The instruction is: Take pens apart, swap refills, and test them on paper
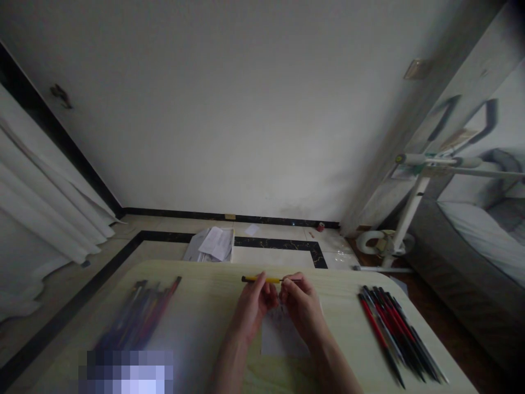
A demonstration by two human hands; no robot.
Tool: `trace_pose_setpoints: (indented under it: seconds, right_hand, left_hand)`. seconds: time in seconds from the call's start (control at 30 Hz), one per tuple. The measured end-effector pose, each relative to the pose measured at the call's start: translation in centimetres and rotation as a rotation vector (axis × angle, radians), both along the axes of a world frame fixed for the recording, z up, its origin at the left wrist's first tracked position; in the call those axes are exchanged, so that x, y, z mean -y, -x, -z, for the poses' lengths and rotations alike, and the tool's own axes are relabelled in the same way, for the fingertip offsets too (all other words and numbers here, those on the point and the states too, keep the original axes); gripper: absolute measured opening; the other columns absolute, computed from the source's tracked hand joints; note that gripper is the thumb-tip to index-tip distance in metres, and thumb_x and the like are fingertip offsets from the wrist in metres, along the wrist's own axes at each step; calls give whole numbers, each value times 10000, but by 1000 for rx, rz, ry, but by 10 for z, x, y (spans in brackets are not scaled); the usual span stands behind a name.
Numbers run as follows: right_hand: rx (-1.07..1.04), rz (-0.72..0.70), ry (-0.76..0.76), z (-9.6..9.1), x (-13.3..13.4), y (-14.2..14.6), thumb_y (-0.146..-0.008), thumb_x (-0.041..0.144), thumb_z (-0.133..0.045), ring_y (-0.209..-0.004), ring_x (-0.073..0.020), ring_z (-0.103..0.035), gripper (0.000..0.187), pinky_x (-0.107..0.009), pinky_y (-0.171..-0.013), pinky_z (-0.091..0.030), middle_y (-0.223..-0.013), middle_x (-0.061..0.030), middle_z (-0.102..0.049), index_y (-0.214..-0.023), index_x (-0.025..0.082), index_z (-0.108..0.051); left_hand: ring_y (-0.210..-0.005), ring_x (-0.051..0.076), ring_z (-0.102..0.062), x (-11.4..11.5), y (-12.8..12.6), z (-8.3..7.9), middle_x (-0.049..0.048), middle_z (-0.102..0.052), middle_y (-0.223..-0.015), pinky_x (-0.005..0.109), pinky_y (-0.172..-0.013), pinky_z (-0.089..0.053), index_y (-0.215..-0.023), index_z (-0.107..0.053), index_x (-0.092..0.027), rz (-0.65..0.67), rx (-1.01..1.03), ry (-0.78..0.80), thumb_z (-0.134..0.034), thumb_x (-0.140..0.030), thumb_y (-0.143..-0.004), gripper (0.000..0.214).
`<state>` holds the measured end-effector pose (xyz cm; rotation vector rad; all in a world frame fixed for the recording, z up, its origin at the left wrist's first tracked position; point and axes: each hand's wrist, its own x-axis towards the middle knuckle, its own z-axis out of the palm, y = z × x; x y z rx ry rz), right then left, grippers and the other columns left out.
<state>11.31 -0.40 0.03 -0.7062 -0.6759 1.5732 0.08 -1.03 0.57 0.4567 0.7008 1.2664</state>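
Note:
My left hand [257,301] is closed round a yellow pen [271,280] with a black end pointing left. The pen lies level above the far part of the table. At its right end my right hand [301,298] pinches a thin dark rod [297,280]. Whether the rod is joined to the pen is too small to tell. Below both hands a sheet of white paper [283,336] rests on the table, with faint marks near its top.
On the pale wooden table [205,306], several red, black and silver pens [385,323] lie at the right. Another blurred bunch of pens [141,312] lies at the left. Beyond the table are a box of papers [215,244] and a white exercise frame [410,208].

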Motion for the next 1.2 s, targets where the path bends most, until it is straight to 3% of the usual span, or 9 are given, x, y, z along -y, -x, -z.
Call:
trace_pose_setpoints:
  seconds: [0.4,0.63,0.87,1.2]
  right_hand:
    - [18,-14,-5,6,-1,1,-718,232,-649,-458,-112,-472,105,-229,-409,-388,-509,41,-516,-732,195,-551]
    - [17,31,25,9,-4,-2,-697,241,-672,-447,-84,-447,120,-198,-400,-366,-527,49,-516,-745,182,-580]
    - [67,64,71,7,-4,0,-640,244,-713,-441,-70,-452,152,-195,-408,-354,-560,39,-547,-739,162,-634]
    - [171,69,34,10,-3,0,-655,276,-701,-458,-85,-473,181,-205,-428,-363,-531,28,-548,-779,154,-648]
  left_hand:
    - [-479,107,-464,1,-2,6,6,-496,-526,250,-497,-323,-558,-487,-141,41,-67,-50,-474,-402,-799,356]
    - [-461,95,-462,0,-6,9,5,-520,-550,233,-458,-312,-622,-545,-121,66,-48,37,-503,-406,-782,329]
    - [-453,84,-450,-1,-4,8,4,-516,-543,225,-448,-289,-626,-554,-117,35,-68,25,-507,-408,-780,332]
    - [-438,78,-438,1,-2,4,6,-506,-528,227,-463,-303,-579,-543,-117,113,-32,75,-509,-404,-775,349]
